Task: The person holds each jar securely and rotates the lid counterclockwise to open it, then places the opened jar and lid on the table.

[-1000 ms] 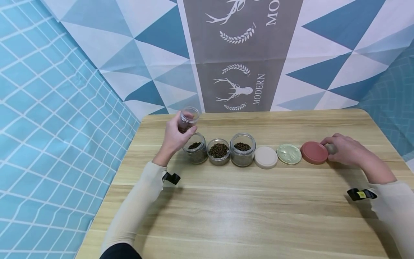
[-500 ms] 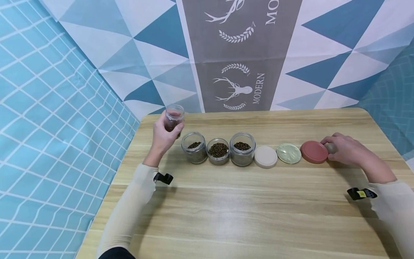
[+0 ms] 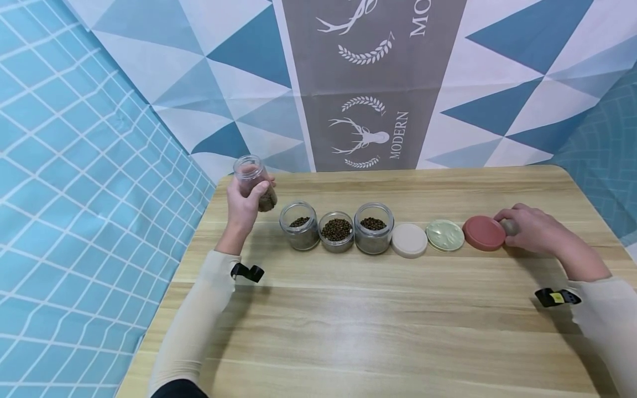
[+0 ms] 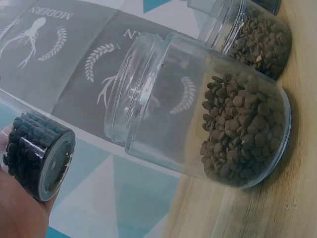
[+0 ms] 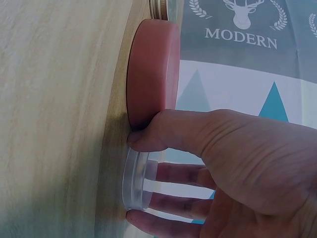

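My left hand point(image 3: 241, 209) grips a small clear jar point(image 3: 267, 200) by its side, above the table to the left of the jar row. The lidless jar leans, mouth up and to the left, with dark pellets in its bottom, also seen in the left wrist view. Nearest to it is a wide open glass jar point(image 3: 300, 235) partly filled with brown pellets. At the right, my right hand point(image 3: 537, 229) holds a small translucent lid point(image 5: 133, 178) between thumb and fingers, at the table surface. A thick red lid point(image 3: 484, 232) lies right against it.
A shorter open jar point(image 3: 337, 231) and another wide jar point(image 3: 373, 237), both with pellets, continue the row. Right of them lie a whitish lid point(image 3: 409, 240) and a pale green lid point(image 3: 445, 235). A patterned cloth point(image 3: 368, 83) hangs behind the table.
My left hand has moved left, away from the nearest wide jar, and the jar it holds now leans with its mouth to the left. The right hand has stayed put.
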Tool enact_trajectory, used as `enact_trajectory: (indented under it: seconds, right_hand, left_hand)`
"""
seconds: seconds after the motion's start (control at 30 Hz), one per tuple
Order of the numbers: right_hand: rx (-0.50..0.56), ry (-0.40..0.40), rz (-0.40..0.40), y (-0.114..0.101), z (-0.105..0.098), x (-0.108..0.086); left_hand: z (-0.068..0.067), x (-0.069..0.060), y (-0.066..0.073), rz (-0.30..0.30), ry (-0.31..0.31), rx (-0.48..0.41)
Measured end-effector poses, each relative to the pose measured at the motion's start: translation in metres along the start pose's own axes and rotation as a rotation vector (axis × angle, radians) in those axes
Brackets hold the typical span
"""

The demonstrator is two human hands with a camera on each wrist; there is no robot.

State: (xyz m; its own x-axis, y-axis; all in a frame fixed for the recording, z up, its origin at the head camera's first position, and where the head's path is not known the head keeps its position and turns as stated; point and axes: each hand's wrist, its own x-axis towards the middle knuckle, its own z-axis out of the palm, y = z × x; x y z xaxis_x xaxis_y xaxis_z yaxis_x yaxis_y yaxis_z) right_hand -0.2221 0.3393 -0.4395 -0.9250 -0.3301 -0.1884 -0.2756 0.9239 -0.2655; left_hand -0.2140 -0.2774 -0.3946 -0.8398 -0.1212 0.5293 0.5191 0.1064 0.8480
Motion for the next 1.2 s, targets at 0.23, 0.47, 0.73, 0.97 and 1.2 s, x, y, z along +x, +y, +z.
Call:
enact_trajectory:
  seconds: [0.23,0.47,0.73,0.97,1.2]
  right_hand:
    - [-0.001,-0.003,0.001,0.001,-0.001,0.001]
    - [0.000,0.006,-0.007,0.002,-0.001,0.001]
    - [-0.001,0.016,-0.017,0.003,0.000,0.000]
    - [-0.004,0.009,-0.009,0.003,0.000,0.001]
    - [0.000,0.011,-0.005,0.002,0.001,0.001]
  left_hand:
    - [-0.004,-0.001,-0.005,0.005,0.013,-0.012]
    - [-0.005,-0.008,-0.013,-0.078,0.016,0.018]
    - [-0.011,-0.021,-0.022,-0.202,-0.073,0.125]
    - [-0.016,-0.024,-0.030,-0.253,-0.115,0.152]
    - [-0.020,-0.028,-0.042,-0.265,-0.120,0.170]
